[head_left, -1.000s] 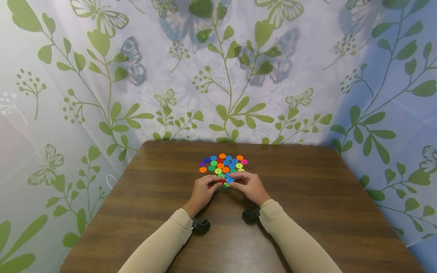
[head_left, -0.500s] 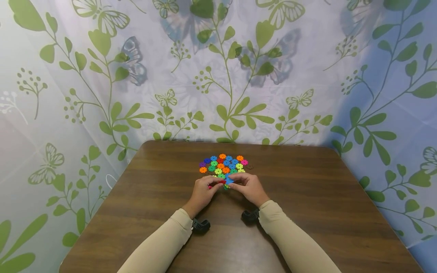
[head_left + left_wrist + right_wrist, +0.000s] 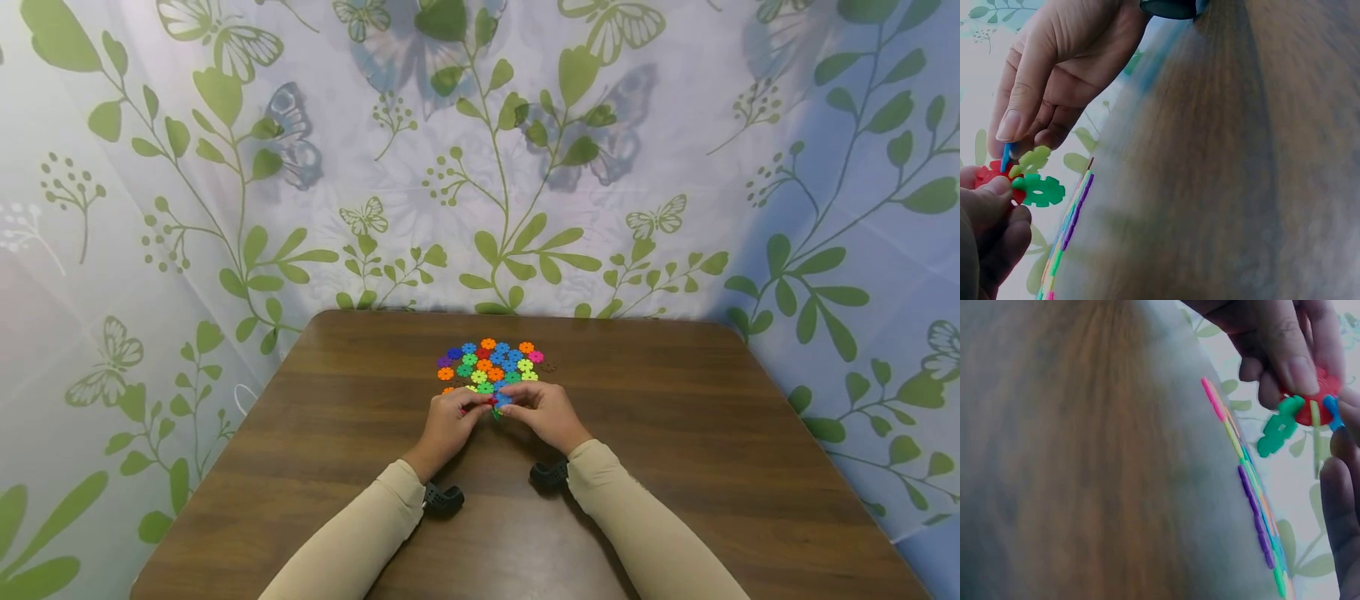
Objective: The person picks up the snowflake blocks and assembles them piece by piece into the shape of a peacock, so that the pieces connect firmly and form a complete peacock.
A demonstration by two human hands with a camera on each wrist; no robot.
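My left hand (image 3: 446, 423) pinches a red flower-shaped plastic disc (image 3: 1310, 415) between thumb and fingers. A green disc (image 3: 1041, 191) and a yellow-green disc (image 3: 1035, 159) are slotted into the red one and stick out from it. My right hand (image 3: 553, 415) pinches a blue disc (image 3: 1005, 157), whose edge meets the red disc's rim. Whether the blue one sits in a slot is hidden by the fingers. Both hands are close together above the table, just in front of many loose discs.
Loose flower discs (image 3: 496, 374) in orange, blue, green, yellow, purple and pink lie flat on the brown wooden table (image 3: 645, 375), beyond the hands. A brown disc (image 3: 550, 367) lies at their right. A leaf-patterned curtain (image 3: 420, 250) hangs behind. Black straps (image 3: 444, 500) sit at the wrists.
The blue disc has turned in my right hand and moved slightly down and left, against the red disc. My left hand has shifted slightly right. The loose discs lie as before.
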